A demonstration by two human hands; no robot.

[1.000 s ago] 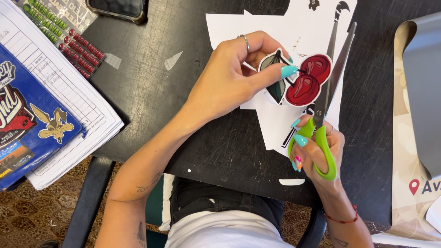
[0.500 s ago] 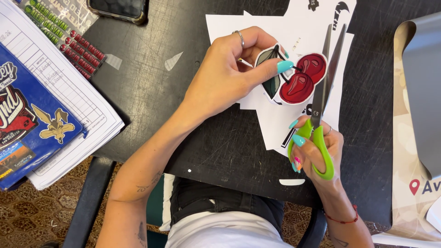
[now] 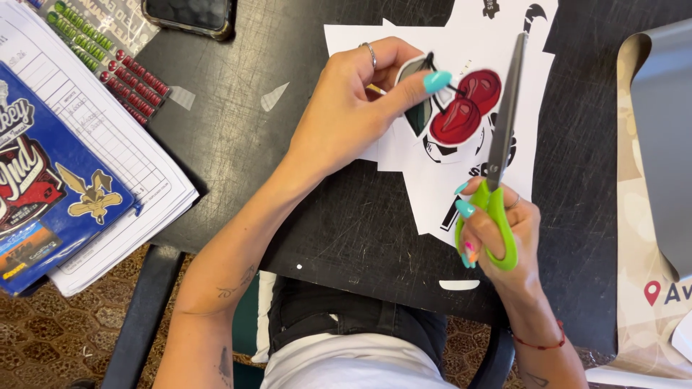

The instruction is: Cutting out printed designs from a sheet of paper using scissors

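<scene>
Scissors point(image 3: 499, 151) with green handles sit gripped in your right hand point(image 3: 497, 230), right of centre frame, blades closed; your left hand point(image 3: 353, 108) pinches the cherry sticker point(image 3: 461, 112), upper centre, over white paper point(image 3: 461, 187).

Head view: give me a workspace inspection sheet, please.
Surface: black table, scratched.
Job's things: cherry cutout pinched in left hand; green scissors in right hand, blades shut beside the cutout.
Clutter: white sheets, paper scraps, sticker strips, phone, forms, blue print.
Grippers: both hands closed on their things.
Cables: nothing seen.
Surroundings: chair arm, patterned floor, grey roll.
</scene>
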